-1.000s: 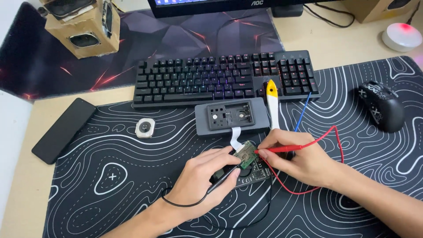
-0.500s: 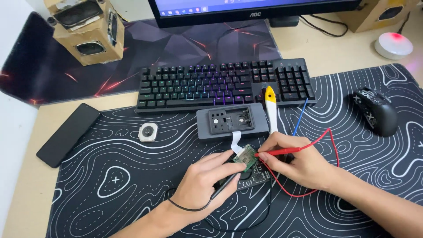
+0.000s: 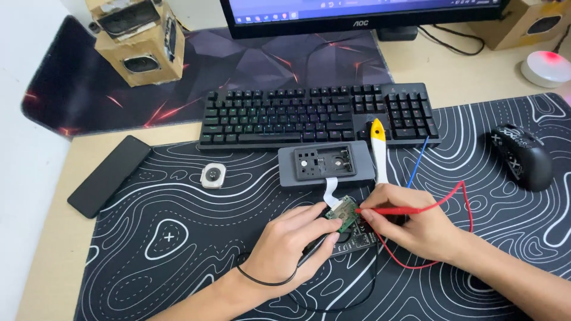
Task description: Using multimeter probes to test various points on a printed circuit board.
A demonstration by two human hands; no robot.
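A small green circuit board [image 3: 343,213] lies on a dark module [image 3: 357,242] near the middle of the patterned desk mat [image 3: 166,238]. A white ribbon cable [image 3: 329,190] links it to a grey opened case [image 3: 326,163]. My left hand [image 3: 294,241] holds a black probe with its tip against the board's lower edge. My right hand [image 3: 410,223] pinches a red probe [image 3: 389,210], whose tip touches the board from the right. A red wire [image 3: 461,205] loops away from it.
A black keyboard [image 3: 315,113] lies behind the case, with a yellow-tipped white tool [image 3: 379,148] and a blue wire [image 3: 418,163] beside it. There is a black mouse [image 3: 523,156] at the right, a black phone [image 3: 109,175] at the left, a small round part [image 3: 213,175], and cardboard speakers [image 3: 140,41].
The view has shifted so everything sits lower in the frame. Both hands stay on the board with their probes in nearly the same spots.
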